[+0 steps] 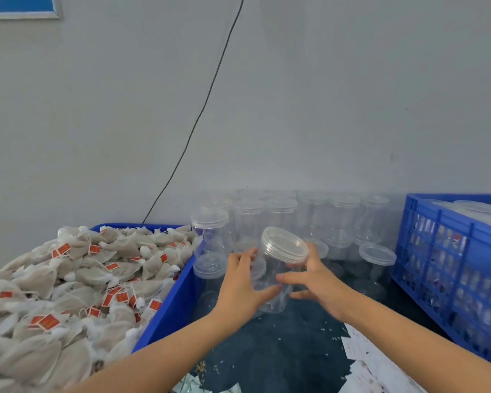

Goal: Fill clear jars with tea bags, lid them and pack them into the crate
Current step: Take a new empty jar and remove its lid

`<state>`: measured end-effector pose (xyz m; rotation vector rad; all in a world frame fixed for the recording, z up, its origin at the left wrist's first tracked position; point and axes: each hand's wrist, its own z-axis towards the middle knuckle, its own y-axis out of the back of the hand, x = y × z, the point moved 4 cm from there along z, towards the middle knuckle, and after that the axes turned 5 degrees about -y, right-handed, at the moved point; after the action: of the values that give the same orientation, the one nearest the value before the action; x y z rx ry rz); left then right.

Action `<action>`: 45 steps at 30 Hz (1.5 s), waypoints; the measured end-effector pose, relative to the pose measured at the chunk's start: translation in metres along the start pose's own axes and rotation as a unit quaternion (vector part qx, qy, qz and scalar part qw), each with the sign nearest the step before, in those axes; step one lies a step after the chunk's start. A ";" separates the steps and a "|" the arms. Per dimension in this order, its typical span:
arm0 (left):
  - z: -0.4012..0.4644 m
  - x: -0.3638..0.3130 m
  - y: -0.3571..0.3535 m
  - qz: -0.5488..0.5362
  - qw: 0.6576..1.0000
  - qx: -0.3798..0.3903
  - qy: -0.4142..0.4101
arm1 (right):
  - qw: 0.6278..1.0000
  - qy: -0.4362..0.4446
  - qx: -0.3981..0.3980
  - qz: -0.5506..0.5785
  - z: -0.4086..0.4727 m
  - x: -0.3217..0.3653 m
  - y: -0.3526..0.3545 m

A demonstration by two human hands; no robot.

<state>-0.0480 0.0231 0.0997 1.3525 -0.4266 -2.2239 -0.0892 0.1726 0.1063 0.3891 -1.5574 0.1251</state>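
Dark work surface (281, 350) against a pale wall is serving as the packing station. Both hands are cradling an empty, lidded clear jar (278, 276), tilted above it: the left hand (243, 282) is curling loosely round its side, and the right hand (313, 282) is wrapping it just below the lid (285, 244). Judged step: fetching a jar for filling; next, the lid needs removing. Tea bags (68, 279) are lying heaped in the blue bin (167, 304) beside the left hand, empty jars (295, 217) are standing behind, and the crate (448, 265) is waiting beside the right hand.
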 end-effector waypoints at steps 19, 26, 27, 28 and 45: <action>-0.040 0.062 -0.044 0.138 0.971 0.183 0.064 | 0.959 -0.050 -0.042 -0.274 -0.011 -0.066 -0.028; -0.028 0.070 -0.039 0.074 0.963 0.242 0.094 | 0.941 0.016 -0.077 -0.330 -0.002 -0.063 -0.032; -0.026 0.071 -0.038 0.070 0.961 0.249 0.094 | 0.941 0.029 -0.077 -0.328 -0.001 -0.064 -0.032; -0.025 0.071 -0.037 0.059 0.961 0.255 0.093 | 0.942 0.045 -0.076 -0.325 0.000 -0.064 -0.031; -0.021 0.072 -0.034 0.089 0.981 0.166 0.035 | 0.957 0.036 0.028 -0.287 0.002 -0.067 -0.017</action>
<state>-0.0658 0.0105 0.0203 1.4868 -0.8886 -2.0126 -0.0869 0.1670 0.0377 0.8555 -1.3154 -0.2671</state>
